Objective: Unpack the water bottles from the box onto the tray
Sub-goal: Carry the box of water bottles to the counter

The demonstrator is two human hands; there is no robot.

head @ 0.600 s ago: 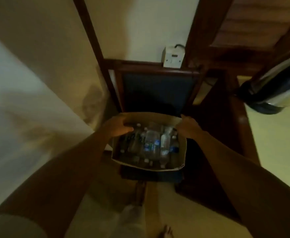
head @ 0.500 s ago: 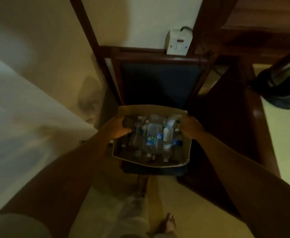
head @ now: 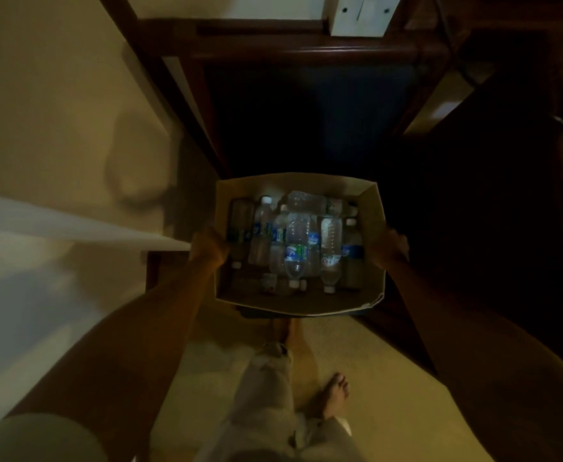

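An open cardboard box [head: 293, 303] is held up in front of me in dim light. Several clear plastic water bottles [head: 296, 248] with blue labels lie heaped inside it, mostly on their sides. My left hand [head: 208, 248] grips the box's left wall, fingers curled over the rim. My right hand [head: 390, 250] grips the right wall the same way. No tray is in view.
A dark wooden chair [head: 306, 51] with a dark blue seat stands just beyond the box. A white socket box [head: 361, 15] is on the wall behind it. Dark wooden furniture [head: 506, 195] fills the right. A white surface [head: 57, 228] is at left. My bare feet [head: 335, 395] stand on pale floor.
The box has come nearer to me and away from the chair seat, still held by both hands. The view has tilted further downward.
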